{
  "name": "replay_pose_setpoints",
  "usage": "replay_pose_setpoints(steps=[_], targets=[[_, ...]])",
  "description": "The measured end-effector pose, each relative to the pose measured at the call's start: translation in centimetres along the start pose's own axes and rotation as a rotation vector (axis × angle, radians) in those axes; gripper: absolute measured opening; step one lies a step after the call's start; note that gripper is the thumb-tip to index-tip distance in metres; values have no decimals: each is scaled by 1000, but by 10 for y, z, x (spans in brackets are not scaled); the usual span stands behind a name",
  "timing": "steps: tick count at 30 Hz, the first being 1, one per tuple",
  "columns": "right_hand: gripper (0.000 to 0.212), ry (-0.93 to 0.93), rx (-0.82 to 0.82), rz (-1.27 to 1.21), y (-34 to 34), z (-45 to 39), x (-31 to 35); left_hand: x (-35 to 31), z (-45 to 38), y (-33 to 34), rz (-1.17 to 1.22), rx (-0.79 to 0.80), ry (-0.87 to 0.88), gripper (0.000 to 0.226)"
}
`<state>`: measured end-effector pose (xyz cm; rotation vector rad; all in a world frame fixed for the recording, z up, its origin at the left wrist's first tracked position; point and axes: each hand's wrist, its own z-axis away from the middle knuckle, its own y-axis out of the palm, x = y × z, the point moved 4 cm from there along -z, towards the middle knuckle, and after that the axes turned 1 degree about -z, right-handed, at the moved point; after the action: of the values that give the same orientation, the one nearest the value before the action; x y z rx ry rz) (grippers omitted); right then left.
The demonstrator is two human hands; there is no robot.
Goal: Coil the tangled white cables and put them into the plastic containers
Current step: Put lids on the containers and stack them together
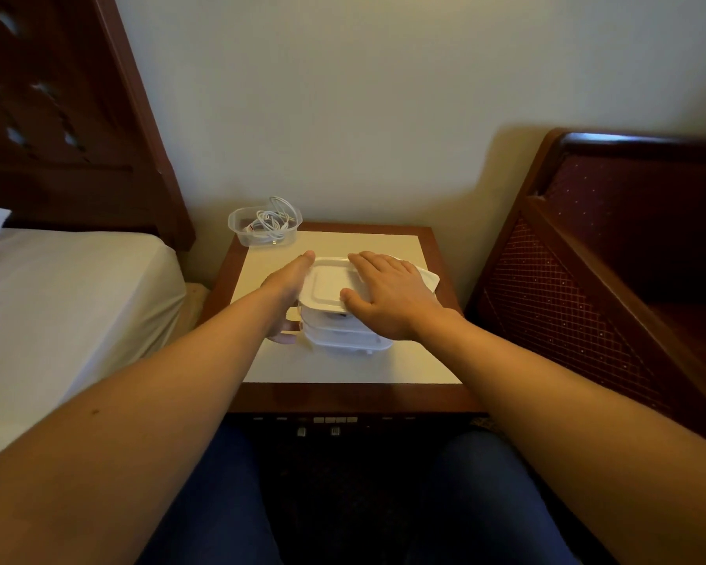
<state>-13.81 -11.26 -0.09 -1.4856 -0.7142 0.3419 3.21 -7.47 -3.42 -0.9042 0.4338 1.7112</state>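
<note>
A stack of white lidded plastic containers (343, 328) stands in the middle of the nightstand (343, 367). My right hand (388, 295) lies flat on the top lid (327, 285), fingers straight. My left hand (288, 291) holds the stack's left side, its thumb curled round the lower front corner. At the nightstand's back left corner sits an open clear container (263, 226) with tangled white cables (272, 220) inside, some loops sticking up above its rim.
A bed with a white sheet (66, 287) and a dark wooden headboard (70, 112) is on the left. A dark red upholstered chair (612, 254) stands on the right. The wall is just behind the nightstand. My knees sit below its front edge.
</note>
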Motion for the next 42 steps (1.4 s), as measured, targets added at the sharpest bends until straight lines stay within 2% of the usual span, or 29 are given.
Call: replay_pose_setpoints(steps=[6,10,14,17,21,25,29,31,32,34,36,38,40,42], targets=[[66,-23,-29,1,1,7,-5,4,-2,6,38,17,38,58],[68,-7,-48,-18,1,8,-3,5,-1,5,41,-41,54,70],[68,12,-54,-57,4,7,-5,0,6,5,22,-74,63,63],[64,7,3,-91,0,4,-6,-5,10,4,-20,-33,25,58],[65,-3,73,-181,-22,-2,-6,-15,6,-4,-136,-6,-57,69],[64,-12,-18,-97,-42,-17,-16,-28,-11,-14,-140,-23,-57,71],[47,106,-111,-319,-38,-46,-57,-42,-37,-23,-106,-97,-18,64],[39,154,-173,-334,-31,-57,-81,-47,-54,-29,-104,-153,6,54],[38,191,-161,-322,-25,-63,-92,-49,-63,-32,-100,-181,17,49],[39,250,-34,-260,-4,-76,-111,-52,-82,-39,-94,-228,37,44],[49,277,172,-183,20,-86,-123,-53,-100,-46,-74,-271,54,44],[65,285,307,-130,40,-92,-130,-55,-119,-53,-33,-336,75,44],[76,281,355,-68,53,-98,-134,-58,-137,-59,13,-408,88,43],[77,276,371,-12,65,-107,-139,-61,-153,-62,70,-457,104,36]])
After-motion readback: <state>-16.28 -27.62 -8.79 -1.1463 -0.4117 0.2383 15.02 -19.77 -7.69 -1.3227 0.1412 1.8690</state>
